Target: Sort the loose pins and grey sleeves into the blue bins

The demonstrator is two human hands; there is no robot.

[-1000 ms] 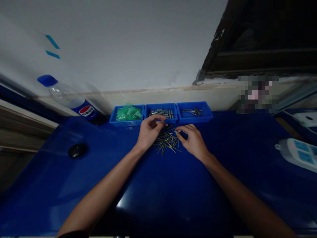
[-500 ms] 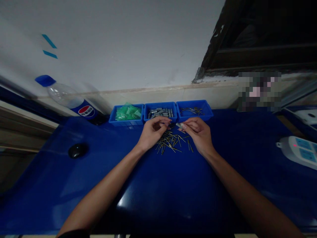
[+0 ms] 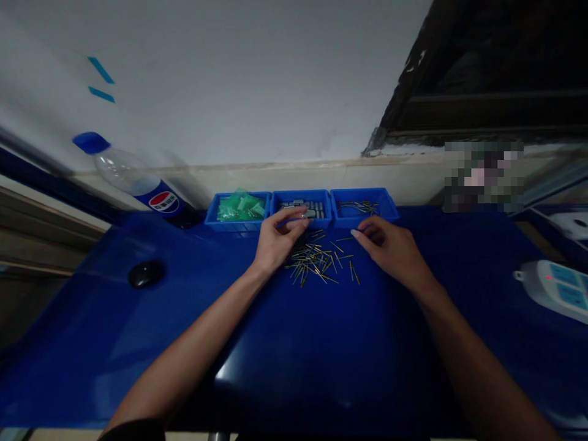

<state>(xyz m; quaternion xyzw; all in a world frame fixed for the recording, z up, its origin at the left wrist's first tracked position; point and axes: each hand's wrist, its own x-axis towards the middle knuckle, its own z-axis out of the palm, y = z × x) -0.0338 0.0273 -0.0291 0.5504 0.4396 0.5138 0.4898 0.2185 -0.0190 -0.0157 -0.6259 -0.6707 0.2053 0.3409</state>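
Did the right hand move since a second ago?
Yes. The right hand has gone right and back from over the pile of pins, and now lies in front of the right blue tray.

Three blue bins (image 3: 300,211); two hands (image 3: 277,244); one bottle (image 3: 138,184); one mouse (image 3: 146,274); one pile of pins (image 3: 319,260).

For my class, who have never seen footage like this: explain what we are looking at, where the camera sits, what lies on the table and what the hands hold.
The camera is worn on a person's head and looks down at their own bare arms. The left hand reaches to the middle blue bin of small grey metal pieces and touches one with its fingertips. The right hand rests by the right bin; whether it holds anything cannot be seen. Between the hands lies a loose pile of thin pins on the blue table. The left bin holds green bags. Also visible: a cola bottle, a black mouse and a power strip.
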